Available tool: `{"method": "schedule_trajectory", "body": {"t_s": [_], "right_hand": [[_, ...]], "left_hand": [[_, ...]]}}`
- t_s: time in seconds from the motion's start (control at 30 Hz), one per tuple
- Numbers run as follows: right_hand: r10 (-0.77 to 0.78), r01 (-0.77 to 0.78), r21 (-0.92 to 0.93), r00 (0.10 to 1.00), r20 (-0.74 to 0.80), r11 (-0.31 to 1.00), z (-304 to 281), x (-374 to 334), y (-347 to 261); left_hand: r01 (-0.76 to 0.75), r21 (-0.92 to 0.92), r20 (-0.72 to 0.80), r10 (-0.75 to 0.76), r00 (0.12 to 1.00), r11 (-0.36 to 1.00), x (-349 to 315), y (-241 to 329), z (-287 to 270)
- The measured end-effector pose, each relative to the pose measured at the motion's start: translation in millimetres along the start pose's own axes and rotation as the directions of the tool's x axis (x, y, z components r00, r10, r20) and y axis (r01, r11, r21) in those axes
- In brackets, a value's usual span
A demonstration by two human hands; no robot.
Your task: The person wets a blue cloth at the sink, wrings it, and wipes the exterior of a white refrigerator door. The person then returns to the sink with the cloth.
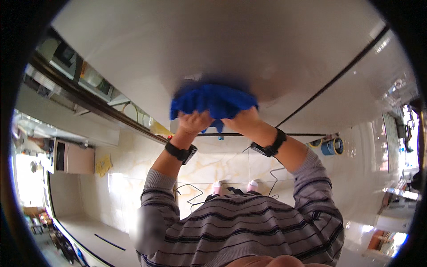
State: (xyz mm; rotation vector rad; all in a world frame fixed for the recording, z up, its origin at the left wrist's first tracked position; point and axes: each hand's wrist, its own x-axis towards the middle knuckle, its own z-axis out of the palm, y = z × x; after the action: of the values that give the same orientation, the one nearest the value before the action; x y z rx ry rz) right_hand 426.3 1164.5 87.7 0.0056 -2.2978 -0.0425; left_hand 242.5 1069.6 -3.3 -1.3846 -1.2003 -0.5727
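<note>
Glowing at the far left, a bright white window stands beside a pale pinkish box-shaped unit with a dark front face. Just right of that unit, a crumpled yellow piece, its material unclear, lies on the glossy cream floor, which carries tan marbling. A long dark brown rail slants from the upper left down toward the centre, along the side of a large, pale, shiny flat panel that fills the upper part of the view. At the middle, the bare left hand, with a black wristband below it, grasps the lower left part of a bright blue, rumpled fabric cloth, its fingers bent into the folds. The cloth is bunched against the panel, near its dark lower edge, and spans both hands. Below, the pale-toed footwear shows beyond a grey knitted sweater with dark stripes. Right of centre, the bare right hand touches the cloth's lower right part; its fingers are hidden, so whether they clench the fabric or lie flat cannot be told. A second black band circles that wrist. Farther right, a thin black seam runs diagonally across the panel, and a blue round tub sits near its lower end.
</note>
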Motion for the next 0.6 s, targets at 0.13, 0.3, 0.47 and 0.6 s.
{"method": "schedule_trajectory", "body": {"t_s": [0.13, 0.3, 0.47, 0.6], "right_hand": [[0.021, -0.017, -0.101, 0.999, 0.03, 0.995, -32.5, -24.5, 22.8], [0.05, -0.048, -0.126, 0.999, 0.01, 0.991, -57.9, -49.6, 42.7], [0.112, -0.112, -0.071, 0.994, 0.0, 0.991, -75.6, -76.9, 64.2], [0.093, -0.081, -0.24, 0.995, 0.04, 0.967, -91.8, -106.2, 83.2]], "left_hand": [[0.024, -0.051, 0.028, -0.022, 0.999, 0.998, 30.7, 48.8, 13.0], [0.053, -0.127, -0.042, -0.059, 0.997, 0.99, 70.0, 86.6, 14.7], [0.076, -0.15, 0.094, -0.062, 0.994, 0.986, 92.2, 118.5, 18.8], [0.07, -0.159, 0.059, -0.061, 0.996, 0.985, 104.3, 150.4, 32.4]]}}
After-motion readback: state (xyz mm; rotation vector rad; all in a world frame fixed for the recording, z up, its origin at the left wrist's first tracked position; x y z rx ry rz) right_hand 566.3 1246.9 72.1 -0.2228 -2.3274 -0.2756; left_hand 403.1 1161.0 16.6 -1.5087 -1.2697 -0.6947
